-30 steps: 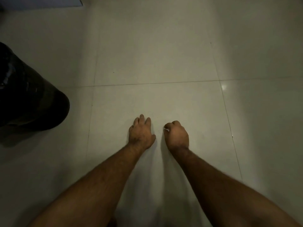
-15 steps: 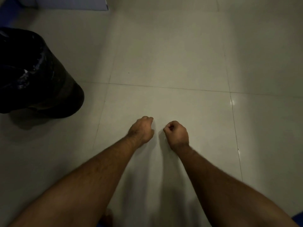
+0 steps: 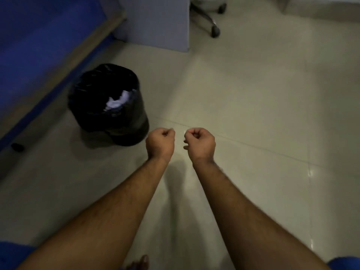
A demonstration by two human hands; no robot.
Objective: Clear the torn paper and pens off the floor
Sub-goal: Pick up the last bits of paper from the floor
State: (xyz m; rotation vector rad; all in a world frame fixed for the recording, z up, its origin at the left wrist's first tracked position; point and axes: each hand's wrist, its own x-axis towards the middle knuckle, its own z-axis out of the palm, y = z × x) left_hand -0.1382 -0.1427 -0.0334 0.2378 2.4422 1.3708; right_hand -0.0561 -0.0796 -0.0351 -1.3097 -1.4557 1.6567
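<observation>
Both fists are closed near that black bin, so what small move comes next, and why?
Probably swing both fists left, over the black-lined round bin, and open them. The left hand and right hand are clenched, with a tiny white scrap seemingly at the right fingers, and white torn paper already lies inside.

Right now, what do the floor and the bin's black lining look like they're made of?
Floor: probably glazed ceramic tile, glossy; it shows grout lines and light glints. Lining: likely thin plastic bag, shiny and wrinkled, folded over the bin rim.
</observation>
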